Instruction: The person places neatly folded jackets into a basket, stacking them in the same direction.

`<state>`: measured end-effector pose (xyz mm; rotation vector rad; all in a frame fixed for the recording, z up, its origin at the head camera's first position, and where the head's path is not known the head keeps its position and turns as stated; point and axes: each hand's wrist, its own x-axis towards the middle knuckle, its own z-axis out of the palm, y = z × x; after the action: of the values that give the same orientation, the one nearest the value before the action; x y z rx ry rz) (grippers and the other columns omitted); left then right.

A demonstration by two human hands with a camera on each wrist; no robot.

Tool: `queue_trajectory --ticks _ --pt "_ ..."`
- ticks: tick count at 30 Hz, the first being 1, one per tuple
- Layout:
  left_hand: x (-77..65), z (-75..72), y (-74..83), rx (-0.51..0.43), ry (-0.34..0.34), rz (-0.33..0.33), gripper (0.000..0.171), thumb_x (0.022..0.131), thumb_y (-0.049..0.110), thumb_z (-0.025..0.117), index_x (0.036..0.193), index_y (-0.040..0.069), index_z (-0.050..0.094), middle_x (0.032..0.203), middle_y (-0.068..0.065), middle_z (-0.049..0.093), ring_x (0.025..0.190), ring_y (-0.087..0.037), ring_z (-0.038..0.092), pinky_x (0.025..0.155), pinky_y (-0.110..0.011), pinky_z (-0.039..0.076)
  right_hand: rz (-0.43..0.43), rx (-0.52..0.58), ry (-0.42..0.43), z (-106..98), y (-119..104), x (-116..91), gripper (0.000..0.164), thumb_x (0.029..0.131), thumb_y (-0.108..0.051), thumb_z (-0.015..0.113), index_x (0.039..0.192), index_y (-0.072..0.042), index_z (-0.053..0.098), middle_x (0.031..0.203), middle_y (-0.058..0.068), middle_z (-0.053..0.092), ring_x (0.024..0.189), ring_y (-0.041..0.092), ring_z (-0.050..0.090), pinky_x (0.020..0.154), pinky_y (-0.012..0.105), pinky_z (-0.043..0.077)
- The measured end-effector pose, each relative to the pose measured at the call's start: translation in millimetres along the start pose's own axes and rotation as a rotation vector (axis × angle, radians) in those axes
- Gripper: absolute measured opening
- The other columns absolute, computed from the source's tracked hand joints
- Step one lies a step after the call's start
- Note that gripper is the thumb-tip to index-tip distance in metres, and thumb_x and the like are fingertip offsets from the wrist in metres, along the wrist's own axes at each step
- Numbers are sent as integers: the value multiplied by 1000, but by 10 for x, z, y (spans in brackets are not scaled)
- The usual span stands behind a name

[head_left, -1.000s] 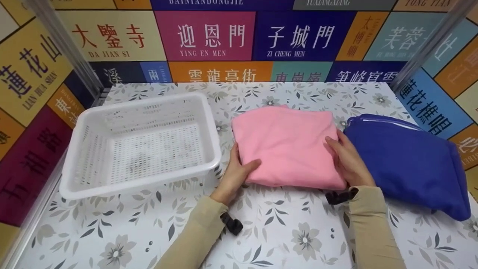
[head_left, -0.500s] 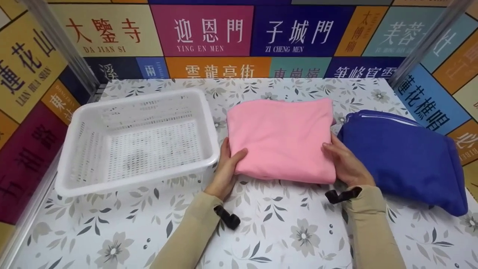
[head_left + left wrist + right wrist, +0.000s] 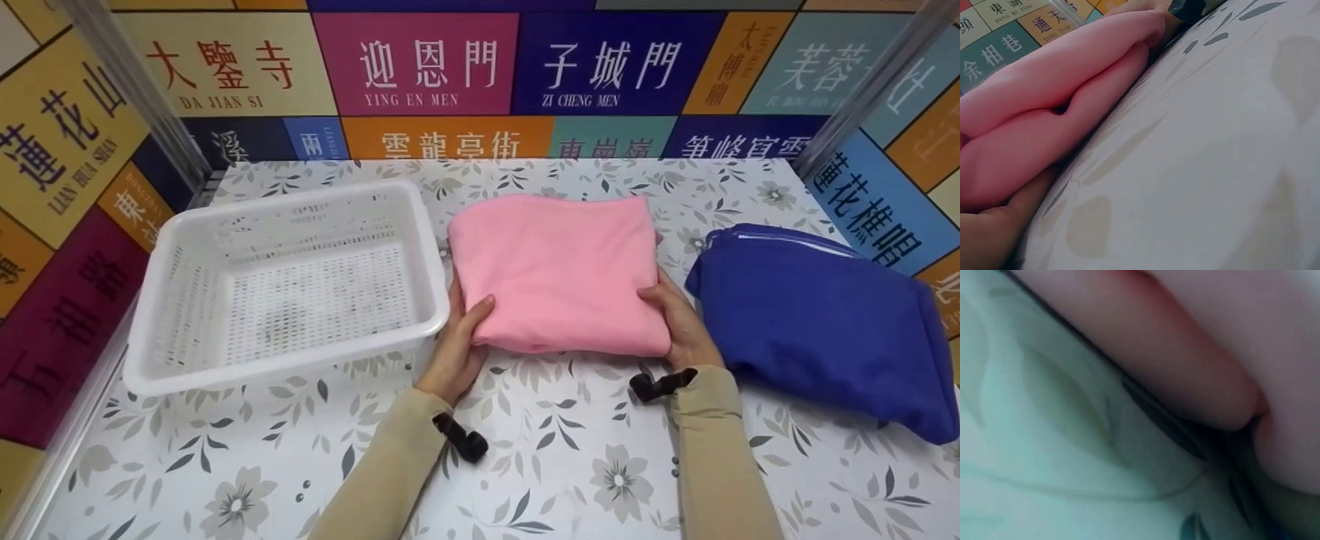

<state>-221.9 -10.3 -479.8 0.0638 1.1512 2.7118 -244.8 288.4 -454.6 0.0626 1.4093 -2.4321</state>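
A folded pink garment (image 3: 559, 274) lies between both hands in the head view, to the right of a white plastic basket (image 3: 319, 300). My left hand (image 3: 456, 352) grips its near left corner, thumb on top and the other fingers mostly hidden at the side. At the right edge my right hand (image 3: 682, 322) holds it the same way, thumb over the cloth. The left wrist view shows the thick rolled layers of the pink garment (image 3: 1044, 107) low over the table. Its folds fill the upper right of the dim right wrist view.
A folded blue garment (image 3: 825, 330) lies on the right of the flower-patterned table (image 3: 555, 465). The basket has slotted walls and a perforated floor. Panels with large lettering (image 3: 427, 64) stand behind and at both sides, with clear posts at the back corners.
Both hands have shifted the pink garment slightly left and back, closer to the basket. The gap between it and the blue garment has grown. Basket and blue garment stay put.
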Motion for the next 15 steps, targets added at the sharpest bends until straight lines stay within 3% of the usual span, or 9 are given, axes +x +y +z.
queue_trajectory --ticks 3,7,11,15 --pt "-15 -6 -12 -57 6 -16 79 82 23 63 135 53 13 145 11 14 126 -14 29 102 -38 26 19 -57 -11 -3 3 -36 63 93 -9 42 142 -36 14 143 2 16 113 18 36 92 31 33" --pt "-32 -1 -32 -121 71 -41 81 78 27 68 136 49 17 143 5 21 125 -16 31 102 -38 25 33 -108 -15 -1 23 -86 63 93 -21 47 141 -40 13 144 -2 16 115 17 34 93 31 32" --pt "-31 3 -20 -124 78 -23 83 76 27 69 136 48 17 141 2 25 123 -17 34 100 -38 28 -16 -35 -53 27 50 -75 62 93 -23 46 141 -41 12 143 -7 18 118 13 28 96 28 23" --pt "-18 -9 14 -120 42 17 80 77 25 68 136 48 18 139 1 29 123 -17 35 100 -37 28 -40 52 -60 56 75 -63 61 91 -19 49 140 -40 18 128 -1 39 103 15 46 88 28 37"
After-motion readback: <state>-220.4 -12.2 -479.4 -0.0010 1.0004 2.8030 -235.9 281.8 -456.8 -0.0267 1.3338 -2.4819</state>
